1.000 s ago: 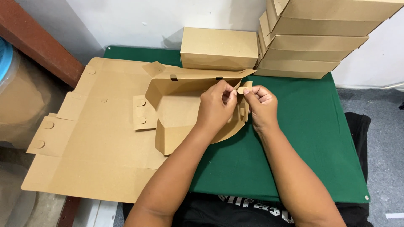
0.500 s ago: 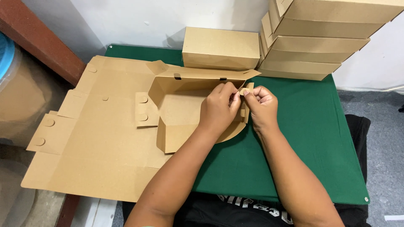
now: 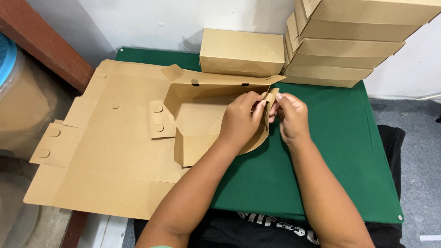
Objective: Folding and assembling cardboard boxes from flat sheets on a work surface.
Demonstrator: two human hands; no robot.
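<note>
On the green table [image 3: 349, 151], a half-folded cardboard box [image 3: 202, 119] sits at centre. Left hand [image 3: 241, 121] and right hand [image 3: 290, 117] both pinch its corner tab [image 3: 270, 97] at the box's 3 o'clock side (finished boxes [image 3: 340, 43] stacked at 1 o'clock). Best practice: steady the side wall and keep the tab straight.

We see a table covered in green cloth [image 3: 321, 174]. At its centre lies a half-folded brown cardboard box [image 3: 202, 119]. Toward nine o'clock, a pile of flat cardboard blanks [image 3: 105, 170] overhangs the table's edge. At twelve o'clock sits a closed cardboard box [image 3: 241, 53], and at one to two o'clock a leaning stack of closed boxes [image 3: 340, 46] rests just beside it.
</note>
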